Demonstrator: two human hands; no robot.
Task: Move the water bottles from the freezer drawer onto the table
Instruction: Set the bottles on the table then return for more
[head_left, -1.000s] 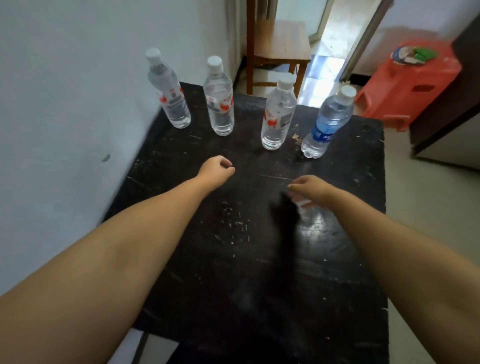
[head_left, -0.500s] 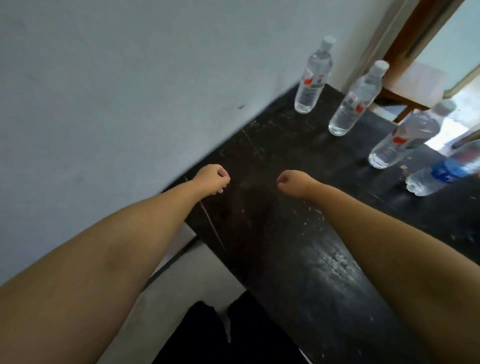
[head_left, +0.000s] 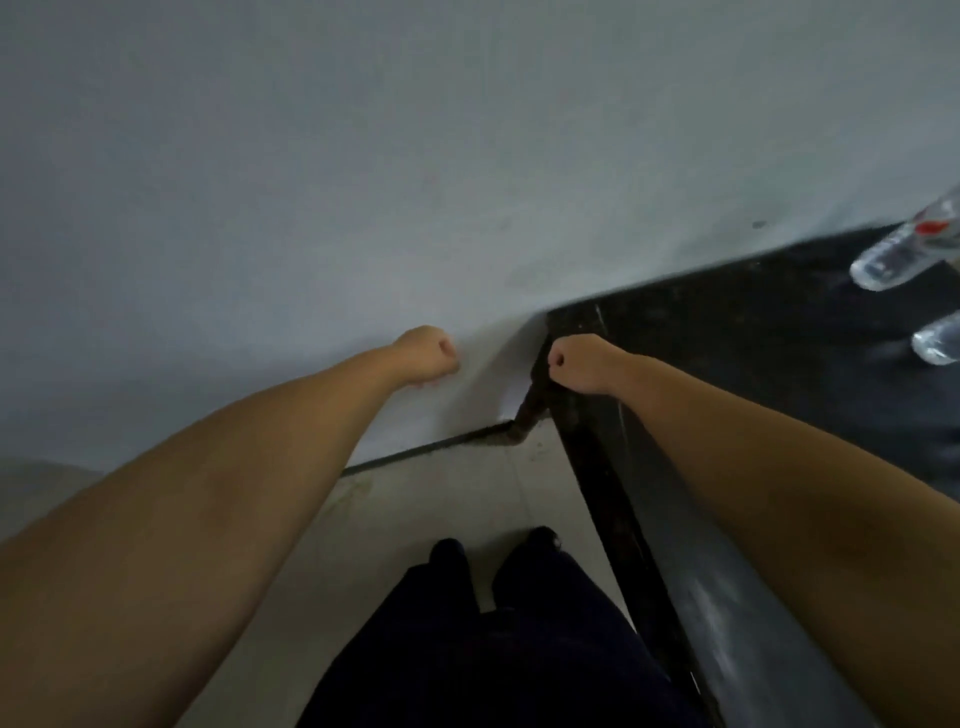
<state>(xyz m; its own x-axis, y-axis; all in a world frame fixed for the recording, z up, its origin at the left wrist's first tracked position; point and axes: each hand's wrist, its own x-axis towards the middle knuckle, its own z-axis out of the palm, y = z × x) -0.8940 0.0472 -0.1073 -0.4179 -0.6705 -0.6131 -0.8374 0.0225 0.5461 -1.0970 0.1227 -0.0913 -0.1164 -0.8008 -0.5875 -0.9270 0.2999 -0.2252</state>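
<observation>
Now I keep both fists, left hand (head_left: 431, 353) and right hand (head_left: 574, 361), curled empty; 2 bottles (head_left: 893, 254) stand on the table (head_left: 727, 338).

At the right of the frame, the black table (head_left: 769, 358) carries pale scuffs. Clear bottle (head_left: 904, 249), upper right, shows a blurred, seemingly red label. Grey-white wall (head_left: 363, 156); beige floor (head_left: 441, 499); dark navy trousers (head_left: 493, 649).

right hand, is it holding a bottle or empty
Empty. The right hand is curled into a fist with nothing in it, above the black table's corner; the two visible water bottles stand apart at the frame's right edge.
</observation>
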